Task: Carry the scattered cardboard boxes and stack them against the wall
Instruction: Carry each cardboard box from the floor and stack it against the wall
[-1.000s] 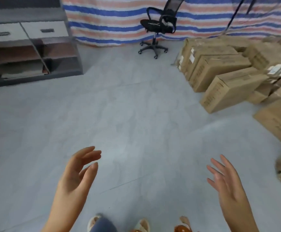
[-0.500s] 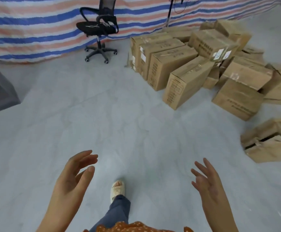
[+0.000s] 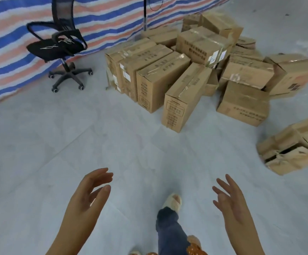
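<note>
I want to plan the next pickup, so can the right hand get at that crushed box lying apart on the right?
Probably not yet: the right hand is open and empty, but bare floor separates it from the crushed box. Nothing blocks the way.

A black mesh-backed office chair on a five-wheeled base point(image 3: 61, 50) stands on the pale grey smooth floor point(image 3: 76, 135). Just behind the chair hangs a blue, white and pink striped tarpaulin point(image 3: 8, 34); a thin dark pole point(image 3: 145, 13) rises to the chair's right.

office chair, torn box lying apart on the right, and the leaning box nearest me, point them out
office chair point(image 3: 57, 46), head view, on the seat
torn box point(image 3: 292, 150), head view, on its crumpled side
leaning box point(image 3: 175, 111), head view, on its printed end face
</note>
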The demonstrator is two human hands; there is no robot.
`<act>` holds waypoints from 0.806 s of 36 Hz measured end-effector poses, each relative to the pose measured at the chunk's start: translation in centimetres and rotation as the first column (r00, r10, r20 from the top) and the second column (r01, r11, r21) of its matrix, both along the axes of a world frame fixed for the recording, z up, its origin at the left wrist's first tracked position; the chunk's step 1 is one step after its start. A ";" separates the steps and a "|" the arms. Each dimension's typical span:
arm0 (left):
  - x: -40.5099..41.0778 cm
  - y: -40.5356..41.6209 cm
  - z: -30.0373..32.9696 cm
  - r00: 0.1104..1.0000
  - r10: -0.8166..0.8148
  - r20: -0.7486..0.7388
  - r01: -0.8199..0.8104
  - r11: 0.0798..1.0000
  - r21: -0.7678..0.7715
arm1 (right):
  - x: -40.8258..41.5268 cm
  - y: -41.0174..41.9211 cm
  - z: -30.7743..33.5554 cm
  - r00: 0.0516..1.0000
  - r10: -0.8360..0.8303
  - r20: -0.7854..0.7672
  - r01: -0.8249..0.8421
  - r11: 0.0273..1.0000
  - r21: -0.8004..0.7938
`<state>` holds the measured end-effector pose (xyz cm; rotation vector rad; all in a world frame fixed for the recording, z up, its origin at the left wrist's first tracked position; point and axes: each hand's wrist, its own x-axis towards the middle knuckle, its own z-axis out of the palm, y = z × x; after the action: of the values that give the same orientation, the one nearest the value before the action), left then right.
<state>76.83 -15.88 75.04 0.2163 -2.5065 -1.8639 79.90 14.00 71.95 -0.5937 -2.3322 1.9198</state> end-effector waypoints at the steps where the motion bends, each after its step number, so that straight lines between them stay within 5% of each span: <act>1: -1.9 0.5 -0.2 1.000 -0.009 -0.004 0.009 1.000 -0.004 | -1.7 0.4 -0.2 1.000 -0.007 -0.004 0.007 1.000 0.002; 12: -23.6 9.2 0.0 0.996 -0.017 -0.083 0.017 1.000 0.001 | -23.1 9.6 1.2 0.997 -0.032 -0.066 0.037 0.997 0.070; 29: -52.9 13.4 -3.2 0.978 -0.208 0.033 0.209 0.977 -0.035 | -46.4 13.7 -3.1 0.982 -0.185 0.024 0.182 0.978 0.102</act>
<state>23.90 -2.43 71.84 -0.0216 -2.6760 -1.8914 33.48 27.70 68.88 -0.8059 -2.2848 1.7167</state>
